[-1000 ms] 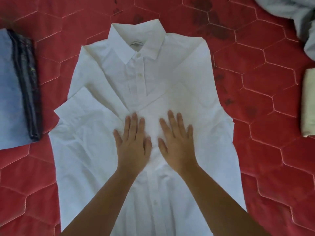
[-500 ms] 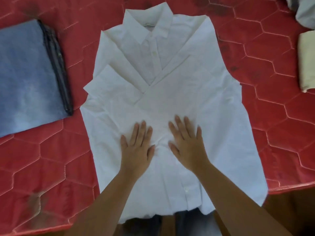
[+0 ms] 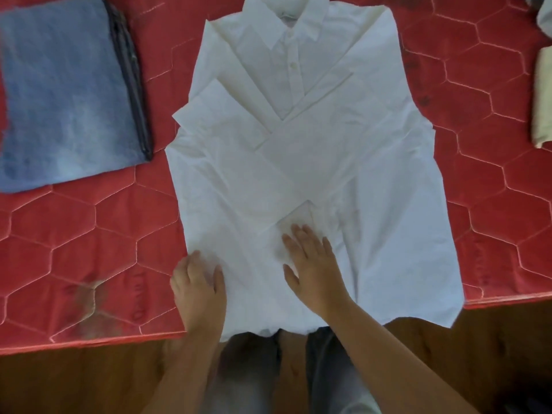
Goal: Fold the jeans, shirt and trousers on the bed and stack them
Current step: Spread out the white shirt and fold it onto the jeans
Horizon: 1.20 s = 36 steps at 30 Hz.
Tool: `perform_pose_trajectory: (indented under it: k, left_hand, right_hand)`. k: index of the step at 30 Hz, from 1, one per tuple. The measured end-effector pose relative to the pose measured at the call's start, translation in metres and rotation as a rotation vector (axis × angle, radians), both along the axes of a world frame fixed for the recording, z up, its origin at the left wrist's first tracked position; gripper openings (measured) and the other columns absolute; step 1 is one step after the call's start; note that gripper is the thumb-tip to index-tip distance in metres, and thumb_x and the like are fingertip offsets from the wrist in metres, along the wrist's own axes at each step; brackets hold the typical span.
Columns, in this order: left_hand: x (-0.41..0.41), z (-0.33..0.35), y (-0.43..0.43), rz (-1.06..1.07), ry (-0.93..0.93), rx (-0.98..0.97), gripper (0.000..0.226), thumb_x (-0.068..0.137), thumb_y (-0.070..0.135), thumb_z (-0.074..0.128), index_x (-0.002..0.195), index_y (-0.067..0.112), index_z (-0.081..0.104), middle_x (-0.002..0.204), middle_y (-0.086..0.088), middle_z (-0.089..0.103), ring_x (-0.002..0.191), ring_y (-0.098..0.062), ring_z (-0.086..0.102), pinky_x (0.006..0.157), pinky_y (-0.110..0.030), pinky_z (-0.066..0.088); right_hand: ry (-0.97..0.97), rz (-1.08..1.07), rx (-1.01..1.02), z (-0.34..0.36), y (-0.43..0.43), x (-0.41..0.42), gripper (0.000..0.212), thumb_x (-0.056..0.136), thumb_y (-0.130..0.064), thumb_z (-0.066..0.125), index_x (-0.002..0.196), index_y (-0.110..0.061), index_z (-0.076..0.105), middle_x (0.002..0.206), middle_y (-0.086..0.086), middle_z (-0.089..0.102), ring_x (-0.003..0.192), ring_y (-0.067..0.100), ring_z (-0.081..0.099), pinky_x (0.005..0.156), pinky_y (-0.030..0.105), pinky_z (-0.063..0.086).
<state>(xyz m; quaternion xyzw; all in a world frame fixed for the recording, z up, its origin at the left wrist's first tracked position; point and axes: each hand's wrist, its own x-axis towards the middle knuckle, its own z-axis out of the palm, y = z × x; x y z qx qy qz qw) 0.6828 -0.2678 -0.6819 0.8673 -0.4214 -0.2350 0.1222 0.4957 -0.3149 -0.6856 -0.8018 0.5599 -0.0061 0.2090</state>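
Bedcover (image 3: 89, 234) is red, quilted in a hexagon stitch pattern, with darker stains near its front edge left of the shirt. Brown wooden floor (image 3: 59, 380) runs below the bed edge. Faint stamped lettering on the quilt just left of the shirt hem, too blurred to read. Small label inside the shirt collar, unreadable.

Left of the shirt, apart from it: folded jeans (image 3: 65, 94), light blue denim, a squarish stack with dark layered edges facing the shirt.

Shirt (image 3: 313, 162) is white, button-up, lying front-up in the middle of the bed, collar at the far end, both sleeves folded in and crossing over the chest. Its hem hangs slightly over the front bed edge.

Left hand (image 3: 198, 291) sits at the shirt's lower left edge, fingers curled onto the fabric edge; cannot tell whether it actually pinches the cloth. Right hand (image 3: 312, 264) lies flat on the shirt's lower middle, fingers spread, palm down, holding nothing.

Right of the shirt, well apart, at the frame edge: cream folded cloth (image 3: 542, 97), and above it a grey cloth (image 3: 543, 16) in the far corner.

Below the shirt hem: person's legs in grey-blue trousers (image 3: 254, 383).
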Motion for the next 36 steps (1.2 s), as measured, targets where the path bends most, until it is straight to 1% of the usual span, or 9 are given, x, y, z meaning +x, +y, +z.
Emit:
perform_pose_trajectory:
  k: [4, 7, 10, 16, 20, 24, 29, 33, 36]
  left_hand:
    - [0.01, 0.007, 0.029, 0.294, 0.161, 0.065, 0.047, 0.087, 0.025, 0.06, 0.127, 0.007, 0.043, 0.115, -0.007, 0.049, 0.107, -0.026, 0.049, 0.086, -0.038, 0.045]
    - [0.016, 0.01, 0.05, 0.217, 0.201, 0.147, 0.021, 0.087, 0.03, 0.06, 0.102, 0.016, 0.053, 0.095, -0.001, 0.057, 0.088, -0.022, 0.058, 0.072, -0.031, 0.046]
    - [0.014, 0.011, 0.064, 0.088, 0.173, 0.231, 0.014, 0.091, 0.027, 0.053, 0.09, 0.014, 0.056, 0.089, -0.002, 0.056, 0.084, -0.021, 0.057, 0.074, -0.033, 0.047]
    - [0.023, 0.022, 0.07, 0.21, 0.2, 0.092, 0.018, 0.097, 0.022, 0.042, 0.102, 0.006, 0.048, 0.081, -0.006, 0.054, 0.077, -0.028, 0.053, 0.067, -0.031, 0.036]
    - [0.044, 0.013, 0.085, 0.127, 0.084, 0.223, 0.023, 0.097, 0.026, 0.042, 0.103, 0.005, 0.048, 0.074, -0.01, 0.058, 0.075, -0.037, 0.06, 0.062, -0.034, 0.042]
    - [0.043, 0.008, 0.087, 0.147, 0.035, 0.316, 0.019, 0.096, 0.027, 0.043, 0.095, 0.008, 0.046, 0.082, -0.019, 0.064, 0.078, -0.038, 0.061, 0.067, -0.037, 0.046]
    - [0.0, 0.02, 0.072, -0.017, -0.321, 0.113, 0.032, 0.084, 0.018, 0.063, 0.107, -0.002, 0.054, 0.109, -0.025, 0.057, 0.102, -0.044, 0.053, 0.085, -0.054, 0.043]
    - [-0.07, 0.017, 0.041, -0.488, -0.231, -0.035, 0.039, 0.078, 0.018, 0.07, 0.112, 0.004, 0.059, 0.125, -0.02, 0.056, 0.115, -0.04, 0.054, 0.091, -0.053, 0.044]
    - [-0.127, 0.013, 0.02, -0.729, -0.078, 0.137, 0.052, 0.094, 0.03, 0.049, 0.14, 0.011, 0.034, 0.152, -0.013, 0.024, 0.141, -0.032, 0.019, 0.109, -0.051, 0.023]
  right_hand:
    - [0.014, 0.052, 0.032, 0.001, 0.027, 0.038, 0.048, 0.081, -0.036, 0.042, 0.124, -0.016, 0.05, 0.13, 0.011, 0.057, 0.12, 0.031, 0.054, 0.088, 0.05, 0.048]
    - [0.045, 0.096, 0.056, -0.001, 0.047, 0.049, 0.062, 0.074, -0.037, 0.07, 0.128, -0.017, 0.046, 0.134, 0.011, 0.053, 0.124, 0.032, 0.05, 0.089, 0.053, 0.047]
    - [0.097, 0.129, 0.08, -0.004, 0.058, 0.048, 0.07, 0.069, -0.041, 0.074, 0.129, -0.018, 0.048, 0.139, 0.011, 0.048, 0.127, 0.032, 0.045, 0.09, 0.056, 0.046]
    - [0.182, 0.145, 0.069, -0.006, 0.058, 0.042, 0.062, 0.085, -0.052, 0.03, 0.139, -0.023, 0.034, 0.145, 0.009, 0.04, 0.132, 0.031, 0.04, 0.094, 0.059, 0.039]
    - [0.224, 0.241, 0.069, -0.012, 0.055, 0.027, 0.066, 0.085, -0.053, 0.035, 0.143, -0.022, 0.027, 0.151, 0.005, 0.03, 0.138, 0.03, 0.028, 0.096, 0.061, 0.034]
    - [0.151, 0.272, 0.082, -0.008, 0.06, 0.012, 0.072, 0.084, -0.047, 0.055, 0.145, -0.022, 0.025, 0.153, 0.007, 0.023, 0.139, 0.029, 0.012, 0.103, 0.056, 0.016]
    - [0.043, 0.033, 0.106, 0.007, 0.064, -0.037, 0.059, 0.083, -0.026, 0.066, 0.136, -0.013, 0.043, 0.144, 0.015, 0.04, 0.133, 0.034, 0.037, 0.103, 0.054, 0.032]
    - [0.05, -0.21, 0.106, 0.015, 0.056, -0.1, 0.055, 0.083, -0.024, 0.065, 0.134, -0.011, 0.045, 0.143, 0.017, 0.04, 0.131, 0.037, 0.04, 0.104, 0.05, 0.034]
    - [0.081, -0.38, 0.195, 0.024, 0.047, -0.148, 0.057, 0.089, -0.026, 0.057, 0.141, -0.017, 0.035, 0.151, 0.013, 0.027, 0.139, 0.031, 0.026, 0.111, 0.044, 0.028]
